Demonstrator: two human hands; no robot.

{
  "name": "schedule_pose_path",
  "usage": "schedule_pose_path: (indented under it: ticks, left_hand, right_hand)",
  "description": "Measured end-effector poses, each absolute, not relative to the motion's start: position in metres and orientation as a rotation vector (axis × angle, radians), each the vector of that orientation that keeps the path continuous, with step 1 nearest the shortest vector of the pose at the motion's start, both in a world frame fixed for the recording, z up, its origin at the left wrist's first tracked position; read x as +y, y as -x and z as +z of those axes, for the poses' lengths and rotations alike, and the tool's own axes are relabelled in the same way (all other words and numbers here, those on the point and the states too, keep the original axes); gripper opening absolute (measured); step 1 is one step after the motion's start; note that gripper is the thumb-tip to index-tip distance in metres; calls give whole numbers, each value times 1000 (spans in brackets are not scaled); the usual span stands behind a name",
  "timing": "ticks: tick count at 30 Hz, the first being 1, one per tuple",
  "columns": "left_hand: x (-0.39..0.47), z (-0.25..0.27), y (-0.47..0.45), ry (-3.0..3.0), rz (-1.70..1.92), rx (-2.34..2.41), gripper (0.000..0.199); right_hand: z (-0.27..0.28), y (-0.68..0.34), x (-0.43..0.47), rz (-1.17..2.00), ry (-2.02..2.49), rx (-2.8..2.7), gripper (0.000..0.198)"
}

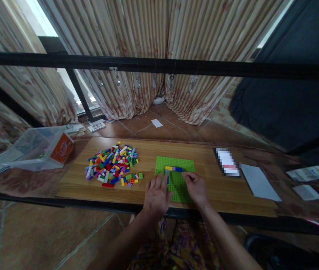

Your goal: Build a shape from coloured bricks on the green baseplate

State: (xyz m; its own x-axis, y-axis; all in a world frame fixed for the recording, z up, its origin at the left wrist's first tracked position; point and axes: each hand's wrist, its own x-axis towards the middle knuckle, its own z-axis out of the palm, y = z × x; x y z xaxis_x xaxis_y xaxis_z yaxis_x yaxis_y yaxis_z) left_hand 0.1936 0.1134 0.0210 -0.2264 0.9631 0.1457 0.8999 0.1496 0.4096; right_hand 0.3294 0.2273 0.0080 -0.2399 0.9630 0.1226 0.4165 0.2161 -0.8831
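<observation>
A green studded baseplate (180,189) lies on the wooden board. Near its top, a row of toy bricks (173,169) runs from yellow through light purple to dark blue. Light and blue bricks (167,177) go down from the row's left end, partly covered by my fingers. My left hand (156,193) rests flat over the plate's left edge, fingers stretched out. Just right of the dark blue end, my right hand (195,185) has thumb and fingertips pinched together over the plate. Whatever they may hold is too small or hidden to make out.
A pile of mixed toy bricks (113,163) spreads over the left of the wooden board (75,183). Further left stands a clear plastic bin (35,150) with an orange label. To the right are a phone (227,162) and a white sheet (259,182). A dark metal bar (159,64) crosses behind.
</observation>
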Motion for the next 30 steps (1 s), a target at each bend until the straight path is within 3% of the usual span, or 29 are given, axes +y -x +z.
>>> schedule_pose_path:
  ticks: [7, 14, 24, 30]
  left_hand:
    - [118, -1, -204, -1958, 423, 2434, 57]
    - [120, -3, -204, -2012, 359, 2473, 45]
    - [126, 5, -206, -1997, 289, 2387, 44]
    - [123, -1, -206, -1951, 444, 2391, 46]
  right_hand:
    - [4, -316, 212, 803, 1093, -2056, 27]
    - [-2, -298, 192, 616, 972, -2337, 35]
    - [-11, -300, 197, 729, 920, -2289, 32]
    - [-9, -301, 201, 716, 880, -2345, 37]
